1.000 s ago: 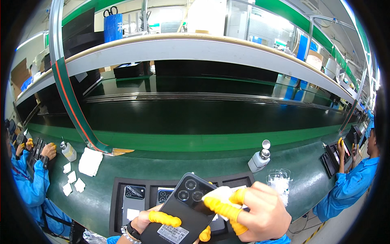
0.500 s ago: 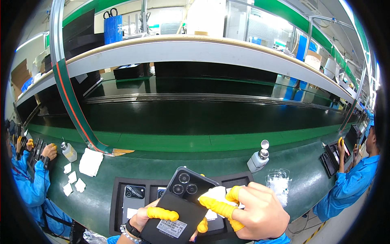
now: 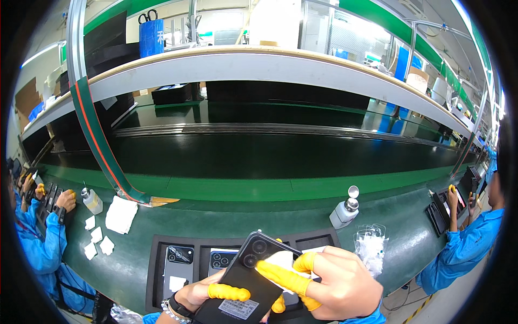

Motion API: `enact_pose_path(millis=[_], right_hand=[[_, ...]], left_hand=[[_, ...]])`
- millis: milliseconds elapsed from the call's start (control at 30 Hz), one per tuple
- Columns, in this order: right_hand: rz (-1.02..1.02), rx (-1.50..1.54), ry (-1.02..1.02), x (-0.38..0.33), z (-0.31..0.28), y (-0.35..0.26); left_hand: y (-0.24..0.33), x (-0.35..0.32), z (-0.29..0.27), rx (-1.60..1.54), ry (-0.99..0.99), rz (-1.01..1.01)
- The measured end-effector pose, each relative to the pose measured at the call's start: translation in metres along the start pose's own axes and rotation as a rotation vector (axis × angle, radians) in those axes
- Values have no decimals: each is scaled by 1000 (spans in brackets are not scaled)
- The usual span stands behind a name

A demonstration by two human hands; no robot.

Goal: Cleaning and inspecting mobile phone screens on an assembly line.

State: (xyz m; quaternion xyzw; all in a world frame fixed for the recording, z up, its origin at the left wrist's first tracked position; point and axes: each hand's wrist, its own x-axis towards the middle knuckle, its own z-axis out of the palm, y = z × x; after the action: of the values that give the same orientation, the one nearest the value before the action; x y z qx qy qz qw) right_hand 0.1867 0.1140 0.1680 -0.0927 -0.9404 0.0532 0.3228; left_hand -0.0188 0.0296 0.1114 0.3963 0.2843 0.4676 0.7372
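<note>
My left hand [image 3: 200, 296], in yellow finger cots, is closed around a dark smartphone [image 3: 253, 286] held back side up. The phone tilts over the tray, with its camera lenses near the top and a pale printed label low on its back. My right hand [image 3: 345, 283], also wearing yellow finger cots, pinches a folded white wipe [image 3: 281, 260]. Its fingers press toward the phone's back beside the lenses. Beneath both hands is a black foam tray [image 3: 156, 270]. One grey phone [image 3: 171, 270] lies in its left slot, and another phone [image 3: 221, 259] is partly hidden.
A metal-topped bottle [image 3: 342, 216] and clear plastic bags [image 3: 370, 251] are to the right. White cloths [image 3: 121, 215], small wipes [image 3: 96, 235] and another bottle [image 3: 92, 202] are at left. Co-workers in blue [image 3: 469, 235] sit on both sides. A shelf [image 3: 270, 67] spans the bench.
The held phone has turned clockwise and shifted right, uncovering more of the second phone in the tray. My right fingers have moved slightly left across its back with the wipe.
</note>
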Motion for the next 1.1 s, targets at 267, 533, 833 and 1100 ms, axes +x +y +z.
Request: enact_pose_path(millis=[267, 533, 833, 1100], right_hand=[[-7, -129, -38, 6, 27, -7], [-22, -164, -62, 6, 37, -10], [34, -205, -50, 6, 33, -11], [176, -314, 55, 8, 22, 28]], left_hand=[[-19, -4, -29, -74, 23, -21], [-12, -3, -27, -63, 197, -74], [-31, 0, -40, 18, -97, 66], [-21, 6, -32, -41, -212, 49]])
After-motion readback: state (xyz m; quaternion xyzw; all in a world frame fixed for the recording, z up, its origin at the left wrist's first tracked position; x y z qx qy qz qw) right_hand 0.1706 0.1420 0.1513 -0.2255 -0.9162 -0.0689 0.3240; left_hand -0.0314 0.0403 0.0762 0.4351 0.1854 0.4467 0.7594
